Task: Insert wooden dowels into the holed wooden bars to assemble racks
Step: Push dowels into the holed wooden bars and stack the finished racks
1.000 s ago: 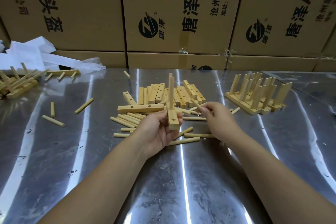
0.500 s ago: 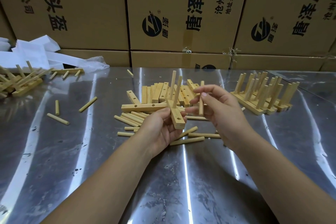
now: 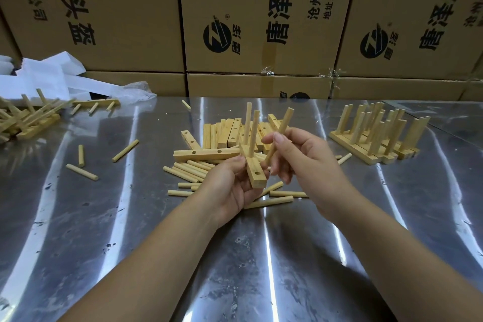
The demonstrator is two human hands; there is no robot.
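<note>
Just above the steel table [image 3: 78, 243], the left hand [image 3: 230, 188] grips a holed wooden bar [image 3: 255, 174], fingers curled round its middle. The bar's near end points toward the camera, with one open hole showing on top. Two seated dowels [image 3: 247, 123] stand upright in the bar beyond that hole. The right hand [image 3: 308, 165] pinches a loose dowel [image 3: 283, 125] between thumb and fingertips. It is tilted, and its lower end is just beside the bar's right edge, not in any hole. Behind the hands lies a pile of bars [image 3: 230, 131], with scattered dowels [image 3: 188, 168] on the table beneath and around the left hand. Finished racks [image 3: 360, 125] stand well apart to the right, and more racks [image 3: 28, 123] lie far left.
</note>
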